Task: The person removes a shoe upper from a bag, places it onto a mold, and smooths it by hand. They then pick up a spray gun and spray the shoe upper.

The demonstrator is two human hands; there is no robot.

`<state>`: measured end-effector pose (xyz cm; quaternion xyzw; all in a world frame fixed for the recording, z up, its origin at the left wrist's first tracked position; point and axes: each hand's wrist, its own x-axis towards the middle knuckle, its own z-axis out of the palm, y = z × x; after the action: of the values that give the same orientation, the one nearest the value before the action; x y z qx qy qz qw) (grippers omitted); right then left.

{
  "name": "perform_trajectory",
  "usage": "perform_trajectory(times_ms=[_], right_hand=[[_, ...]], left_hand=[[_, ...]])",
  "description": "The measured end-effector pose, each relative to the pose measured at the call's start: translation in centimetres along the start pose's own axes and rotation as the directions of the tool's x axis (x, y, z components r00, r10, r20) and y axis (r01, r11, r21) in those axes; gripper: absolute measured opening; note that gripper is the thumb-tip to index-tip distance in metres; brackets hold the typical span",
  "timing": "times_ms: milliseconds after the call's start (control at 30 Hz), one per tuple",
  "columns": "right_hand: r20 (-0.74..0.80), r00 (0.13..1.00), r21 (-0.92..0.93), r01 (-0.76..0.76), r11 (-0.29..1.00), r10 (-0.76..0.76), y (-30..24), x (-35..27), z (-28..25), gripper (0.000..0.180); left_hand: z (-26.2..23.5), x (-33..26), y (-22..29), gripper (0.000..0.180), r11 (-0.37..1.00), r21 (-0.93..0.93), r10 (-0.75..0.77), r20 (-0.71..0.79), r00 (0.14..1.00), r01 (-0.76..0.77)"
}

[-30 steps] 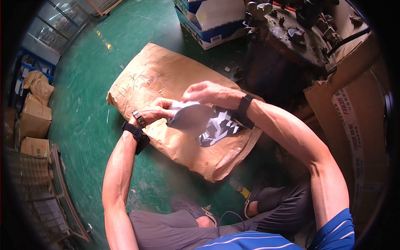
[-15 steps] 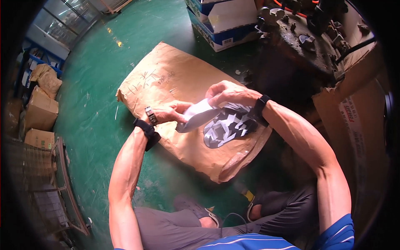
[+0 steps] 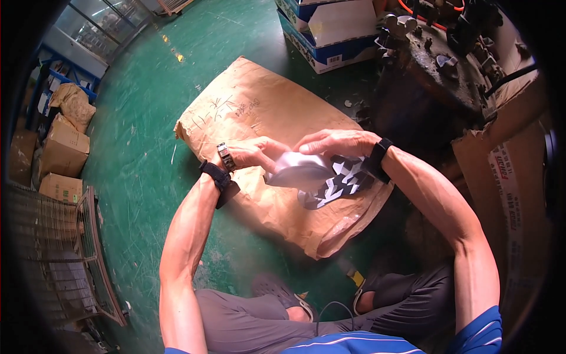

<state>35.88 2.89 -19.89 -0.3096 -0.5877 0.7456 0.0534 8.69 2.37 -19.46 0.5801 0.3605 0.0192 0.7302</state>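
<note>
1. A pale curved sheet, blurred, hung between both hands above the brown paper sack, its longer way running roughly left to right
2. The left hand had thumb and fingers clamped on the sheet's left end; the right hand met its upper edge, but whether those fingers pinched it I could not tell
3. A grey-and-white patterned piece lay on the sack, right of the sheet and partly hidden by it, its long axis slanting from near left to far right; the right hand was nearer
4. Dark handwriting marked the sack's far left part; a barcode label sat on a blue-and-white box; red print showed along a pale strip on the cardboard at right
</note>
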Motion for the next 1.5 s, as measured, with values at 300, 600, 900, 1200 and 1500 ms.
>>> perform_trajectory(times_ms=[300,600,900,1200,1500], right_hand=[[-0.009,0.996,-0.128,-0.091,0.988,0.09,-1.0,-1.2,-0.7,0.035],[-0.016,0.993,-0.232,-0.12,0.965,0.12,-0.6,-1.1,-0.6,0.038],[-0.048,0.995,-0.273,-0.097,0.957,0.088,-1.1,-1.2,0.0,0.043],[-0.115,0.989,-0.166,0.072,0.984,-0.092,-0.3,-0.1,0.0,0.032],[-0.102,0.986,-0.08,-0.137,0.987,0.129,-1.5,-2.7,0.1,0.022]], left_hand=[[-0.3,0.1,0.6,0.057,0.998,0.056,-0.044,0.069,0.997,0.04],[-0.3,-0.4,-0.1,0.06,0.994,-0.019,-0.103,0.124,0.987,0.106],[-0.9,-0.8,-0.8,0.051,0.971,-0.235,-0.015,0.108,0.994,0.04],[-0.1,1.7,-1.6,0.033,1.0,-0.02,-0.008,0.073,0.997,0.009],[-1.6,0.4,-2.8,0.029,0.997,-0.079,-0.024,-0.041,0.999,0.02]])
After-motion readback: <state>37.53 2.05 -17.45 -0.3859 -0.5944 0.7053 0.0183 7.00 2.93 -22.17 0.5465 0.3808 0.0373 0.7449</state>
